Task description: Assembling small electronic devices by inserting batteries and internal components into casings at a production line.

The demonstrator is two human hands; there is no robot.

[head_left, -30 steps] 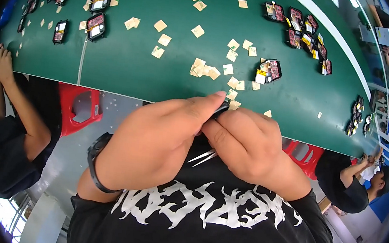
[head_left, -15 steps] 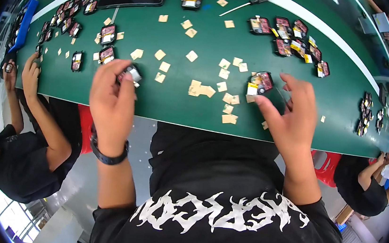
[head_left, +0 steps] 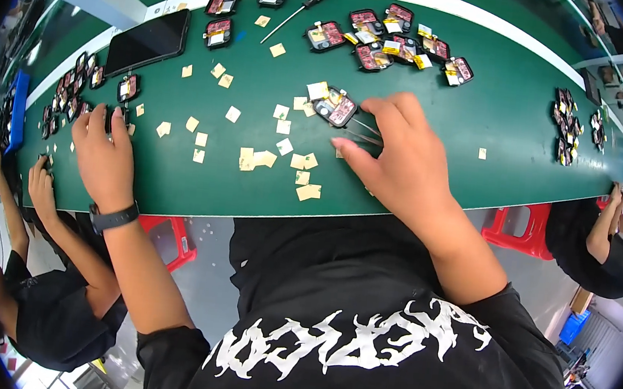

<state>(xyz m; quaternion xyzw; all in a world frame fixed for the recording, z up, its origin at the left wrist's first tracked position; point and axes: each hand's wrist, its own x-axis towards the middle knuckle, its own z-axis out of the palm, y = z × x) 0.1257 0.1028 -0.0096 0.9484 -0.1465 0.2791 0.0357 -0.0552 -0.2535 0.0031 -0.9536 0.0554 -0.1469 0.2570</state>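
Note:
My right hand (head_left: 407, 155) holds metal tweezers (head_left: 364, 134), whose prongs point left at a black-cased circuit module (head_left: 335, 109). That module lies on the green table and has a pale yellow tab at its upper left. My index fingertip is close to its right edge. Over to the left, my left hand (head_left: 106, 158) reaches palm down, its thumb and fingers around another black-cased module, mostly hidden beneath them. Just beyond that hand lies one more module (head_left: 129, 88). Small cream paper squares (head_left: 262, 159) are scattered between my hands.
A screwdriver (head_left: 300, 11) and a black tablet-like slab (head_left: 148, 40) lie along the far side. Several modules cluster at far centre (head_left: 375, 55), far left (head_left: 72, 89) and right (head_left: 565, 126). A co-worker (head_left: 52, 281) sits at left, another (head_left: 598, 247) at right, near a red stool (head_left: 520, 228).
The view has turned, so the table's things sit further left. My left hand has carried its module leftward to the other modules. The tweezers in my right hand have come nearer the centre module.

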